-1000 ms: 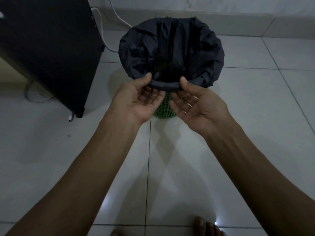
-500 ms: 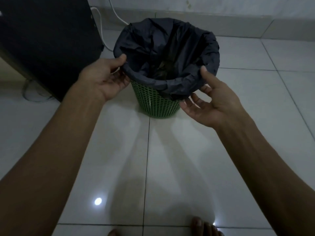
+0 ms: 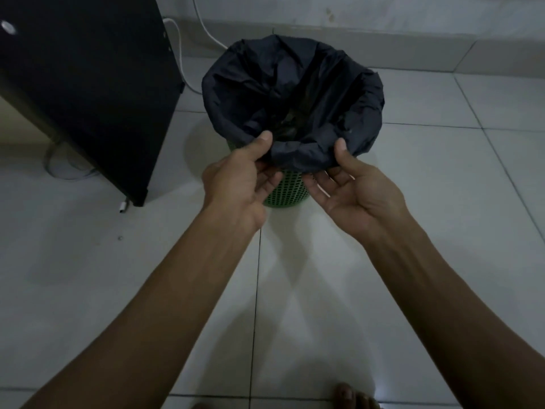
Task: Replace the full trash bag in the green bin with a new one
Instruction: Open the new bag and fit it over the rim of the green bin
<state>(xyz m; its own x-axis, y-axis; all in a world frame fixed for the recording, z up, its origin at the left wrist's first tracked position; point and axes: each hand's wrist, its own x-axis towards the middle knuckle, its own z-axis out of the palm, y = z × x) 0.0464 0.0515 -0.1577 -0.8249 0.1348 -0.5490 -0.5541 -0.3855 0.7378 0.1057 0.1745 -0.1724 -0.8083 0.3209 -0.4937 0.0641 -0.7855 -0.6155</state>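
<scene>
A black trash bag (image 3: pixel 298 93) lines the green perforated bin (image 3: pixel 287 191) on the tiled floor, its edge folded down over the rim all round. Only the bin's lower front wall shows below the bag. My left hand (image 3: pixel 240 180) pinches the bag's near folded edge, thumb on top and fingers underneath. My right hand (image 3: pixel 352 188) grips the same near edge a little to the right, thumb on top, palm up. Something dark lies at the bottom of the bag, too dim to make out.
A black cabinet (image 3: pixel 85 93) stands to the left of the bin. White cables (image 3: pixel 182 63) run along the wall behind it and loop on the floor at left. A wall skirting (image 3: pixel 413 51) lies just behind the bin. My toes (image 3: pixel 351 397) show at the bottom edge.
Half a second ago my hands held the bag at the bin's left and right sides. Both have come back together at the near edge and now pinch it.
</scene>
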